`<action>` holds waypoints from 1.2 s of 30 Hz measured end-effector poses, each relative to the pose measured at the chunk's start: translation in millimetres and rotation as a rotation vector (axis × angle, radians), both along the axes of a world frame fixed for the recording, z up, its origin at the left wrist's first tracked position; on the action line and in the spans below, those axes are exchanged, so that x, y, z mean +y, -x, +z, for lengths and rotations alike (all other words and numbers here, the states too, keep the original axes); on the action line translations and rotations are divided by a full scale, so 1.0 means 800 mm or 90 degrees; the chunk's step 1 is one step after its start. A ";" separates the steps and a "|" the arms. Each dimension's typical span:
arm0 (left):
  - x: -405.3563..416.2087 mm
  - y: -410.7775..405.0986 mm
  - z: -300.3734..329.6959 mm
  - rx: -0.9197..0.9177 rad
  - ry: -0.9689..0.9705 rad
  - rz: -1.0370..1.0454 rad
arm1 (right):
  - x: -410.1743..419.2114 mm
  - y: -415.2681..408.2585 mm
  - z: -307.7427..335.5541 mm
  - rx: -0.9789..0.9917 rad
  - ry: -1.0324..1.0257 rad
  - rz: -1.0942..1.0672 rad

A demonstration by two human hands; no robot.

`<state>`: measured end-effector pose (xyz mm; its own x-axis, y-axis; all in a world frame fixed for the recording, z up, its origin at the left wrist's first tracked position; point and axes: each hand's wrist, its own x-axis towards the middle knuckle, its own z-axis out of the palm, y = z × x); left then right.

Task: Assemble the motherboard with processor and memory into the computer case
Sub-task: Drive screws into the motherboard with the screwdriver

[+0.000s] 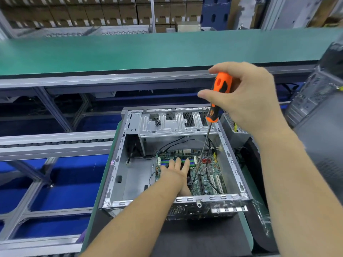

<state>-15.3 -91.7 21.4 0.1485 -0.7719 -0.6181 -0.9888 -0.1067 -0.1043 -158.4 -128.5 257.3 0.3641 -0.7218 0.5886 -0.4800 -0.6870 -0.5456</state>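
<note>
We saw motherboard (pixel 206 171) lying inside open computer case (pixel 118 164) on desk (pixel 204 238); left hand (pixel 176 171) pressed flat on it, fingers (pixel 178 163) straight, slightly spread over memory slots (pixel 193 161); right hand (pixel 246 97) gripped orange screwdriver (pixel 220 93), fingers curled round handle, tip down at board; screws (pixel 158 123) clustered on drive bracket (pixel 176 125)

one screwdriver (pixel 219 97), one motherboard (pixel 207 169), two hands (pixel 246 101)
</note>
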 end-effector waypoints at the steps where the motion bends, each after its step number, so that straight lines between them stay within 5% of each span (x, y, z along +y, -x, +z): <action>1: 0.000 0.000 0.000 -0.001 0.000 0.000 | 0.000 -0.001 -0.003 -0.011 -0.014 0.012; 6: 0.000 -0.001 -0.001 0.005 0.002 0.002 | 0.011 0.009 -0.005 -0.210 -0.310 0.418; 13: 0.000 -0.001 -0.001 0.006 0.004 0.005 | -0.002 -0.009 -0.018 -0.126 -0.027 0.024; 19: -0.001 -0.001 -0.001 0.004 0.002 0.002 | 0.012 0.000 -0.013 -0.221 -0.189 0.323; 24: 0.000 -0.002 -0.001 0.010 0.001 0.004 | 0.004 -0.006 -0.018 -0.084 0.032 -0.031; 29: 0.000 -0.002 -0.001 0.009 0.003 0.002 | 0.013 0.003 -0.005 -0.174 -0.221 0.304; 33: 0.001 -0.001 0.000 0.004 0.001 0.002 | 0.011 -0.006 -0.005 -0.011 0.041 0.043; 36: 0.001 -0.001 0.001 0.006 -0.007 0.007 | 0.016 -0.012 -0.008 -0.050 -0.052 0.107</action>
<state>-14.8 -91.0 22.5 0.1510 -0.7632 -0.6283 -0.9885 -0.1164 -0.0962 -148.9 -115.8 250.8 0.4388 -0.7010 0.5621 -0.3155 -0.7059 -0.6341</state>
